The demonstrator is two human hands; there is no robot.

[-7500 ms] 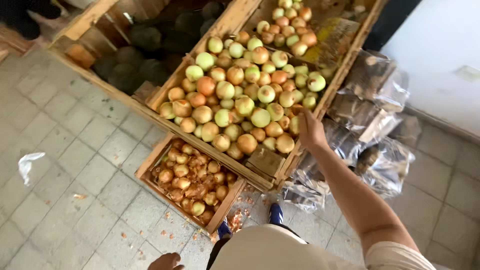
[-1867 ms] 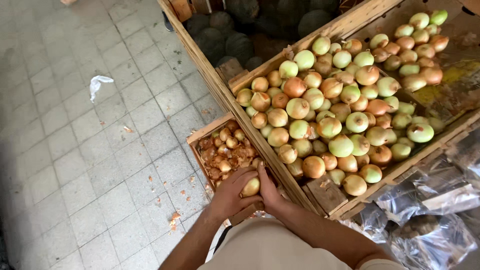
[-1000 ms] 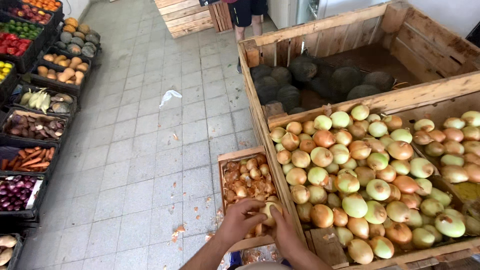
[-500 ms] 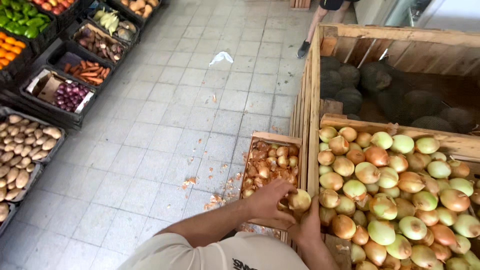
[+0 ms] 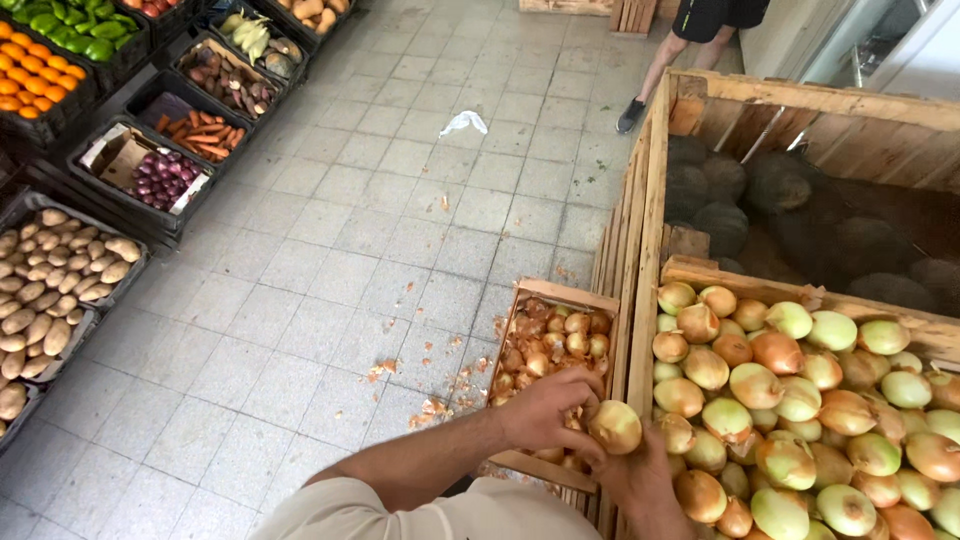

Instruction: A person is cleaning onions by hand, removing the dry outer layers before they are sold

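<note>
Both my hands hold one pale yellow onion [image 5: 615,425] at the bottom of the head view. My left hand [image 5: 545,408] grips its left side with the fingers curled over the skin. My right hand [image 5: 640,478] cups it from below. The onion hangs over the seam between a small wooden crate [image 5: 556,293] of small brown onions on the floor and a big wooden bin [image 5: 641,300] piled with yellow and green-tinged onions [image 5: 800,400].
Behind the onion bin, a second wooden bin [image 5: 800,95] holds dark round squash. Black crates along the left hold potatoes [image 5: 50,290], purple onions [image 5: 160,175] and carrots [image 5: 200,130]. Onion peel [image 5: 430,405] and a white scrap [image 5: 465,122] lie on the tiled floor. Another person's legs [image 5: 665,50] stand at the top.
My right hand left the big bin, and both hands now hold one onion. The view swung left, bringing the floor crates in; my hands stayed together on the onion over the last second.
</note>
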